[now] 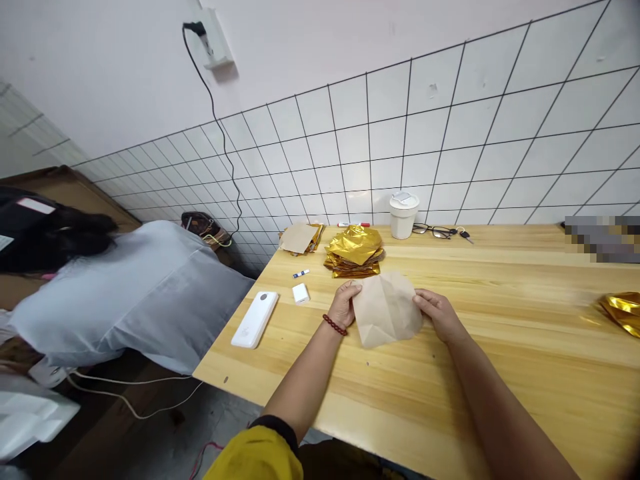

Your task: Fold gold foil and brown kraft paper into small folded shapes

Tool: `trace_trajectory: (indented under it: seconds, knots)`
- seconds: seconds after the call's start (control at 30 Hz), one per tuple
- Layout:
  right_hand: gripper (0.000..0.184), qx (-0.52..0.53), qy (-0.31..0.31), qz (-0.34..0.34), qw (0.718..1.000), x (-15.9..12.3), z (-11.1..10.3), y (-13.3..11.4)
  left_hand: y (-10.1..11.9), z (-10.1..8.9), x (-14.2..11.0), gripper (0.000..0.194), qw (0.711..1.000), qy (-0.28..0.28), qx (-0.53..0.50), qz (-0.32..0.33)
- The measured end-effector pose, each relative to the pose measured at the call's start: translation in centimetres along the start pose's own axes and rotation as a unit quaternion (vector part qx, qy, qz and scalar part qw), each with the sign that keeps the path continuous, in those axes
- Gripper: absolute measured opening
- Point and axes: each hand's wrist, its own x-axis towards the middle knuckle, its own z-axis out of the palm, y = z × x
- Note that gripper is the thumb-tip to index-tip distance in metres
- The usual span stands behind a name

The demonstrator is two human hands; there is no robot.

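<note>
A creased, translucent beige sheet of paper point(387, 310) is stretched between my two hands, just above the wooden table. My left hand point(344, 303), with a dark red bead bracelet at the wrist, pinches its left edge. On the opposite edge, my right hand point(439, 313) grips the sheet between thumb and fingers. Right behind the paper stands a stack of crumpled gold foil sheets point(355, 250). A smaller pile topped by a beige paper piece point(299, 238), with gold foil under it, lies farther left.
On the table point(500, 280) are a white power bank point(255, 320), a white charger point(301, 293), a small blue-white item point(301, 273), a lidded white cup point(403, 217), glasses point(435, 231), keys point(465, 235) and markers point(354, 225). More gold foil point(624, 312) lies right. A person in grey point(135, 293) bends at left.
</note>
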Motion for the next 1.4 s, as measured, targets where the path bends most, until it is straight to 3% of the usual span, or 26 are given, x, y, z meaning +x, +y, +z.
trace_trajectory:
  seconds: [0.1,0.3,0.43,0.77,0.87,1.03,1.13,1.4]
  knots:
    - [0.044,0.001,0.001,0.033,0.999,0.0,0.2,0.0,0.0,0.0,-0.3,0.029,1.000,0.006,0.009,0.010]
    - [0.041,0.038,0.108,-0.003,0.993,0.4,1.0,0.4,-0.7,0.0,-0.8,0.052,0.993,-0.062,0.095,-0.018]
    - [0.040,0.066,0.137,0.006,0.988,0.5,1.0,0.3,-1.3,0.0,-1.0,0.049,0.980,-0.093,0.174,-0.033]
    - [0.035,0.048,0.229,-0.030,0.972,0.6,1.2,0.0,-1.5,0.2,-0.9,0.048,0.981,-0.076,0.180,-0.015]
    - [0.038,0.042,0.205,-0.023,0.978,0.6,1.1,0.1,-1.5,0.2,-0.9,0.048,0.983,-0.060,0.175,-0.010]
    - [0.042,0.051,0.097,0.006,0.994,0.5,0.5,0.0,-1.5,-0.2,-0.6,0.045,0.989,-0.005,0.147,0.015]
    - [0.041,0.039,0.083,0.014,0.996,0.5,0.4,0.1,-1.4,-0.4,-0.4,0.048,0.991,-0.003,0.135,0.017]
    - [0.045,0.069,0.122,0.005,0.990,0.7,0.7,0.5,-1.2,-0.5,0.0,0.101,0.991,0.002,0.129,0.045]
